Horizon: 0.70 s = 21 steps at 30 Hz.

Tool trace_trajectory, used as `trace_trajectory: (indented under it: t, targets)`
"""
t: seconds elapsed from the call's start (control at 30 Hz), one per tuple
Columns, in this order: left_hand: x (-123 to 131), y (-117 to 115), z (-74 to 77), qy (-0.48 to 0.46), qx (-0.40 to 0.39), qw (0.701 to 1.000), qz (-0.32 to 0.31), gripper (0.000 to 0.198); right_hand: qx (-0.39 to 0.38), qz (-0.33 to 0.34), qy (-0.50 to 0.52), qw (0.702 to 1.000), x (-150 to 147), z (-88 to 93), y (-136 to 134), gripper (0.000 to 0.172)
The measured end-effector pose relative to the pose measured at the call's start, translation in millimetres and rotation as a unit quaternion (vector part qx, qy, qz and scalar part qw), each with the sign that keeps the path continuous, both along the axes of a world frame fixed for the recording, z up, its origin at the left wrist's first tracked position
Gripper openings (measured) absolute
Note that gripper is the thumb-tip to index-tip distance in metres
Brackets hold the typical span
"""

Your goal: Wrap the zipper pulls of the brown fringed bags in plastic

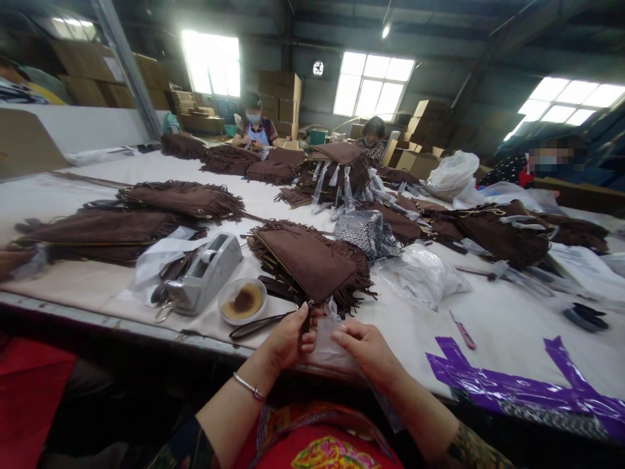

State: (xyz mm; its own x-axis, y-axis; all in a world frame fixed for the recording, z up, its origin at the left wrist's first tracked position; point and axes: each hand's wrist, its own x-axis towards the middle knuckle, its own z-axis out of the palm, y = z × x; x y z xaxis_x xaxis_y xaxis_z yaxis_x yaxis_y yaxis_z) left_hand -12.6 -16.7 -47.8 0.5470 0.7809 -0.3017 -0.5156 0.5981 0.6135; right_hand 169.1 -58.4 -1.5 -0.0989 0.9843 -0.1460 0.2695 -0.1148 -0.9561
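A brown fringed suede bag (pixel 312 260) lies on the white table (pixel 488 326) right in front of me. My left hand (pixel 288 339) is closed in a pinch on a dark pull or strap end at the bag's near corner. My right hand (pixel 366 348) is closed on a small clear plastic sleeve (pixel 328 339) held between both hands at the table's near edge. A silver bangle sits on my left wrist.
A grey tape dispenser (pixel 205 273), a small dish (pixel 243 301) with brown residue and dark scissors (pixel 258 324) lie to the left. More brown fringed bags (pixel 180 198), plastic bags (pixel 420 273), purple tape strips (pixel 512 384) and a pink tool (pixel 463 332) cover the table. Other people work at the far side.
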Motion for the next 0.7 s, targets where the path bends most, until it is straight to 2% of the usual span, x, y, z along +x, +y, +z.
trace_trajectory:
  t: [0.1, 0.23, 0.37, 0.53, 0.63, 0.7]
  targets:
    - [-4, -3, 3.5, 0.06, 0.015, 0.998, 0.011, 0.043, -0.013, 0.004, -0.036, 0.999, -2, -5.8, -1, 0.028]
    - [-16, -5, 15.6, 0.157, 0.081, 0.984, -0.017, 0.035, -0.014, 0.016, -0.089, 0.996, -6, -9.4, -13, 0.025]
    - [-27, -2, 33.5, 0.266, 0.141, 0.951, -0.069, 0.045, -0.007, 0.011, -0.155, 0.988, -12, -9.3, -25, 0.023]
    - [-24, 0, 50.4, 0.245, 0.173, 0.947, -0.115, 0.046, 0.0, 0.007, -0.19, 0.982, -16, -12.9, -29, 0.024]
    - [-18, 0, 49.9, 0.254, 0.173, 0.943, -0.13, 0.042, 0.002, 0.004, -0.195, 0.981, -16, -14.5, -28, 0.024]
    - [-14, 1, 46.3, 0.249, 0.142, 0.95, -0.127, 0.04, 0.004, 0.003, -0.195, 0.981, -16, -15.4, -27, 0.025]
